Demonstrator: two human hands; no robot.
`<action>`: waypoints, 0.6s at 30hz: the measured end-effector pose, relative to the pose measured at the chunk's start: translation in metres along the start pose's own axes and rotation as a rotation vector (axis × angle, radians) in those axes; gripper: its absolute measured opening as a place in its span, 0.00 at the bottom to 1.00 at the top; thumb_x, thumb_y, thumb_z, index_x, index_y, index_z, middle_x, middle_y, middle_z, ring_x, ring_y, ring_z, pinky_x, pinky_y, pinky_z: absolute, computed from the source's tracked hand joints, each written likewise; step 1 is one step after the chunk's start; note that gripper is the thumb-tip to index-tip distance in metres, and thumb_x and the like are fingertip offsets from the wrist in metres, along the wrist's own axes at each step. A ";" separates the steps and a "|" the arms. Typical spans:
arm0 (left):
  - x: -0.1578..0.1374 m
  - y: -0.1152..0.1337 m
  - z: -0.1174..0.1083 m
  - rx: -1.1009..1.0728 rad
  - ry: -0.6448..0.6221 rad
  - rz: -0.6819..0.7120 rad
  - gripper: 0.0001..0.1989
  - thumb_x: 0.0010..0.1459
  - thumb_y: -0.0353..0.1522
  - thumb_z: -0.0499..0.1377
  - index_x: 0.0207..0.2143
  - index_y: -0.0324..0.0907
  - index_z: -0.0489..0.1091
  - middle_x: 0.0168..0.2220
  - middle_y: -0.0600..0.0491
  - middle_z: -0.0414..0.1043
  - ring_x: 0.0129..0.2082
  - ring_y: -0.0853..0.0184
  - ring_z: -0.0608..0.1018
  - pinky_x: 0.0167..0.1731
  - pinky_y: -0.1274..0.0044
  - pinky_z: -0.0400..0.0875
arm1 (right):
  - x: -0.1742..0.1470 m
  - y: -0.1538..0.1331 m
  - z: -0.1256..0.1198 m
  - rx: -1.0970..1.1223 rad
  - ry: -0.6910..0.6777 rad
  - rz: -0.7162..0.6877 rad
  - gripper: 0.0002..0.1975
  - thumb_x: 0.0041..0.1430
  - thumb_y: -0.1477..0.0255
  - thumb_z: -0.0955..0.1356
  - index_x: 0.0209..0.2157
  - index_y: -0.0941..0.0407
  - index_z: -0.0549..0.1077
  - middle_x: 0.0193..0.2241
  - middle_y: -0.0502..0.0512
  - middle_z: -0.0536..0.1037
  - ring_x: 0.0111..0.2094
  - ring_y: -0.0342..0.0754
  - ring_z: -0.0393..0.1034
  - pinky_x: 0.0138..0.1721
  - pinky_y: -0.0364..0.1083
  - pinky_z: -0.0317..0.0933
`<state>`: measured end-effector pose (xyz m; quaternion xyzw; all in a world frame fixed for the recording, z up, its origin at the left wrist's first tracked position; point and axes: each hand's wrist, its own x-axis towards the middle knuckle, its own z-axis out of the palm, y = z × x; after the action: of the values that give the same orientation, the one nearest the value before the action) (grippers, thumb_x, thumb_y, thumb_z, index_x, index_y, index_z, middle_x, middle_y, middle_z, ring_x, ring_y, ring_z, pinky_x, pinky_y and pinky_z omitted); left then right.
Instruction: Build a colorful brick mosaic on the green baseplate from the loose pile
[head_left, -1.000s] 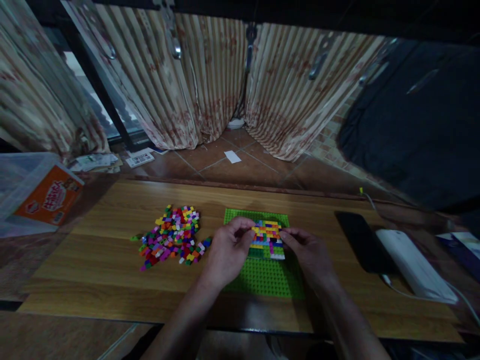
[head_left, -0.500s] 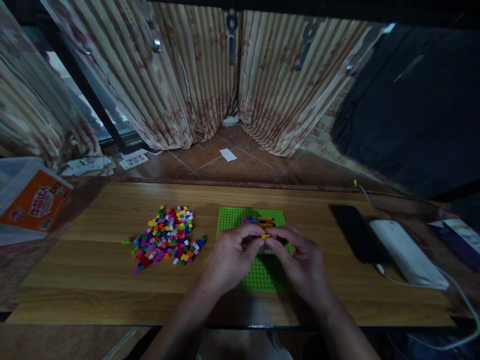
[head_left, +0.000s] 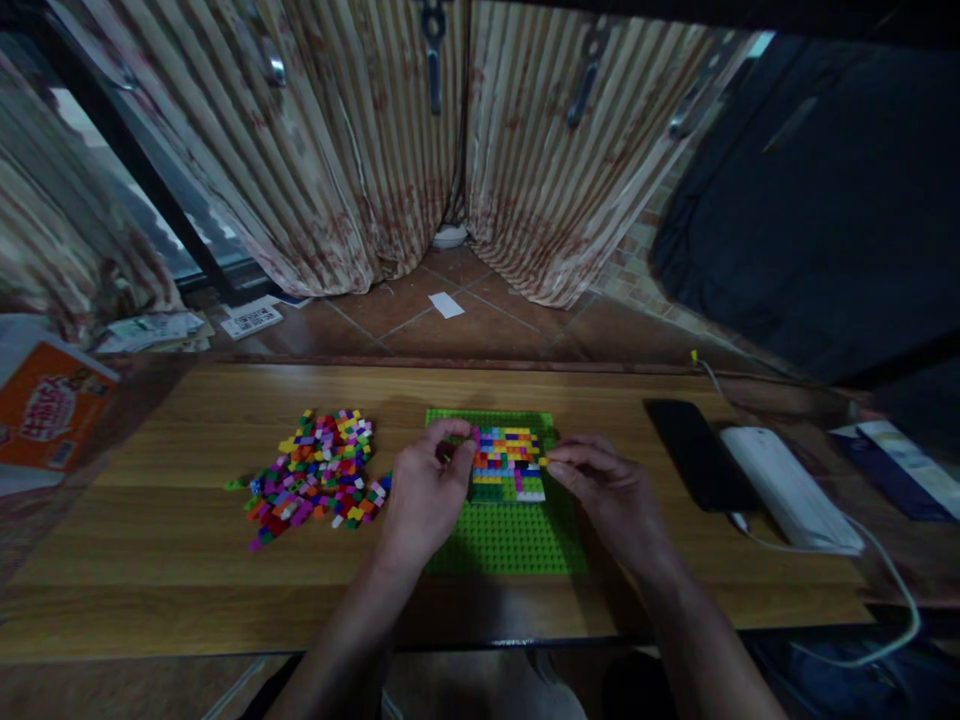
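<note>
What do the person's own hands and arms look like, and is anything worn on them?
The left hand and right hand are both ungloved. The left forearm and right forearm are bare, with no sleeve covering them. No watch or bracelet shows on either wrist; the picture is too dim to rule out small rings.

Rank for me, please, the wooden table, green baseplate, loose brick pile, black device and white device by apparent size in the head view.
Wooden table
Green baseplate
Loose brick pile
Black device and white device, too alike to rank
</note>
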<state>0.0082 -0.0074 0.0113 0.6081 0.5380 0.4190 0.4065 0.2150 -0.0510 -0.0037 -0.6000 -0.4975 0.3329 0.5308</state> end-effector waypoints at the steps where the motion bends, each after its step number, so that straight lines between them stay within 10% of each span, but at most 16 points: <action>1: 0.001 -0.001 0.000 -0.004 -0.002 -0.013 0.08 0.57 0.32 0.58 0.39 0.41 0.74 0.29 0.56 0.76 0.24 0.71 0.74 0.24 0.81 0.65 | 0.000 0.001 0.003 -0.001 -0.012 0.007 0.08 0.48 0.62 0.75 0.28 0.50 0.82 0.36 0.54 0.76 0.40 0.49 0.71 0.41 0.49 0.66; 18: -0.003 0.001 0.000 0.111 -0.094 -0.015 0.12 0.59 0.32 0.57 0.45 0.41 0.74 0.30 0.53 0.76 0.26 0.69 0.75 0.27 0.78 0.67 | 0.003 0.005 0.017 0.142 0.002 0.221 0.12 0.39 0.62 0.78 0.25 0.54 0.78 0.27 0.50 0.77 0.30 0.45 0.69 0.35 0.46 0.63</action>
<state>0.0086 -0.0101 0.0116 0.6446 0.5453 0.3563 0.4002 0.2011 -0.0423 -0.0119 -0.6125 -0.4027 0.4232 0.5326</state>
